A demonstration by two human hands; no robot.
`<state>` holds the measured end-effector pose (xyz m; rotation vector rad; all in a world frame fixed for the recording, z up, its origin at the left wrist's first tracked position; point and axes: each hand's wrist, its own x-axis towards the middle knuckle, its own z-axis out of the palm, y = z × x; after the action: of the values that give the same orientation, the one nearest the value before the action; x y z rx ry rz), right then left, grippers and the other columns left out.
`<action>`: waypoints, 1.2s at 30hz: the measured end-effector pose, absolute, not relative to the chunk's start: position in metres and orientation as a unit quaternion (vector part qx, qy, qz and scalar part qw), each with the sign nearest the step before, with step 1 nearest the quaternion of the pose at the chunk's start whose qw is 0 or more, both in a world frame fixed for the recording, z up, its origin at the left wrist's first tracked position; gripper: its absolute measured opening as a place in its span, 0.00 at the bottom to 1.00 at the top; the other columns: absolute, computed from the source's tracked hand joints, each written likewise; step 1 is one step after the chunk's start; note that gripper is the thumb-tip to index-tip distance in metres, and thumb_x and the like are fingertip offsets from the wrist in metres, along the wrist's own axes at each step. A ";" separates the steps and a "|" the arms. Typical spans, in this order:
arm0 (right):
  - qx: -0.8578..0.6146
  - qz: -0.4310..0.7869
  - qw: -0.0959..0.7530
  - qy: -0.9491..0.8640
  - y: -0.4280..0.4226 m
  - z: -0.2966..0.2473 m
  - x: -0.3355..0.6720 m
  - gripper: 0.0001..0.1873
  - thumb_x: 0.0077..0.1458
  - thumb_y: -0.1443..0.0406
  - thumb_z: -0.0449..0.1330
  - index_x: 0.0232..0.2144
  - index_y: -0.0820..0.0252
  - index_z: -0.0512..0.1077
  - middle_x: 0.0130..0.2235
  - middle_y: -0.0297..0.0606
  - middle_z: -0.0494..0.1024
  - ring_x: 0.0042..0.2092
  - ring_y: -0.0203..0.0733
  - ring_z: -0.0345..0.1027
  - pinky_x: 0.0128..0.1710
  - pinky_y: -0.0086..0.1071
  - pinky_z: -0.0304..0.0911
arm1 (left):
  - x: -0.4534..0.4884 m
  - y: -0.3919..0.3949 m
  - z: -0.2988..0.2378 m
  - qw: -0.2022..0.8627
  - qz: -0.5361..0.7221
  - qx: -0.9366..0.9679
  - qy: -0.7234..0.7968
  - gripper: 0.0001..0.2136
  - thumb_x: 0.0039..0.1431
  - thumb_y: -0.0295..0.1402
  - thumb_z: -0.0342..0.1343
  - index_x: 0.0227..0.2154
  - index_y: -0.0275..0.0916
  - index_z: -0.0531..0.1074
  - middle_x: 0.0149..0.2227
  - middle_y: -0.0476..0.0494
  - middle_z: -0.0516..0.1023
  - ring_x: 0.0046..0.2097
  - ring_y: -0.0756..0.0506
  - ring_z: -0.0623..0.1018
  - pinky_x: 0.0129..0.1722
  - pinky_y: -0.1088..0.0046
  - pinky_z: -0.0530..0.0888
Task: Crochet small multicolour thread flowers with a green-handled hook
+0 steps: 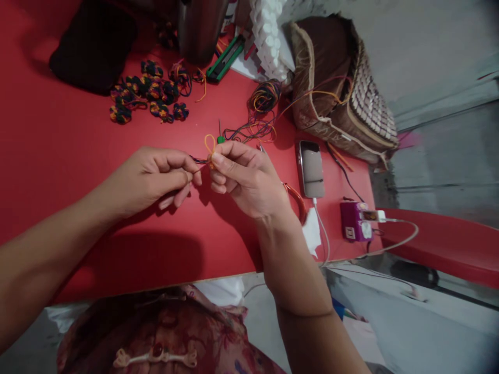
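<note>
Over the red table, my left hand (166, 179) pinches dark strands of thread (199, 160) between thumb and fingertips. Close beside it, my right hand (244, 176) is closed on the same thread, and a small orange-yellow loop (210, 142) stands up from its fingertips. Just behind the right hand lies a tool with a green handle (221, 139) and a thin metal shaft. Loose multicoloured strands run from a wound bundle of thread (265, 96) towards the hands. The knot between my fingers is mostly hidden.
Several knotted thread flowers (150, 91) lie at the back left, near a black pouch (93, 47). A green box cutter (225, 59), a brown bag (331, 78), a charging phone (311, 169), orange-handled scissors or pliers (296, 201) and a purple power adapter (355, 222) surround the work area.
</note>
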<state>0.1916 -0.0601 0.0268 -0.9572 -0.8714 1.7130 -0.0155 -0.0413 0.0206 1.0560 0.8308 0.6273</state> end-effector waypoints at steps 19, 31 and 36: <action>-0.435 0.645 0.470 -0.417 -0.060 0.021 0.191 0.15 0.55 0.63 0.79 0.43 0.58 0.83 0.34 0.30 0.84 0.31 0.33 0.74 0.33 0.30 0.76 | -0.011 -0.042 0.024 0.645 0.349 0.559 0.388 0.12 0.70 0.29 0.64 0.27 0.40 0.82 0.22 0.48 0.78 0.21 0.53 0.73 0.21 0.80 0.70; -0.450 0.651 0.460 -0.403 -0.061 0.027 0.184 0.17 0.54 0.59 0.82 0.31 0.59 0.78 0.21 0.24 0.71 0.22 0.28 0.57 0.22 0.25 0.56 | -0.010 -0.047 0.023 0.641 0.347 0.556 0.401 0.14 0.71 0.30 0.64 0.26 0.40 0.79 0.22 0.48 0.76 0.23 0.51 0.73 0.24 0.75 0.71; -0.439 0.696 0.423 -0.379 -0.058 0.031 0.189 0.20 0.50 0.58 0.83 0.27 0.60 0.76 0.21 0.21 0.67 0.20 0.24 0.50 0.19 0.24 0.48 | -0.013 -0.043 0.025 0.691 0.372 0.480 0.392 0.08 0.66 0.29 0.66 0.29 0.39 0.82 0.25 0.48 0.79 0.25 0.51 0.74 0.25 0.75 0.71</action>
<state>0.1891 -0.0583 0.0310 -1.0984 -0.9493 1.7418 -0.0132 -0.0427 0.0249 1.0738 0.8763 0.8317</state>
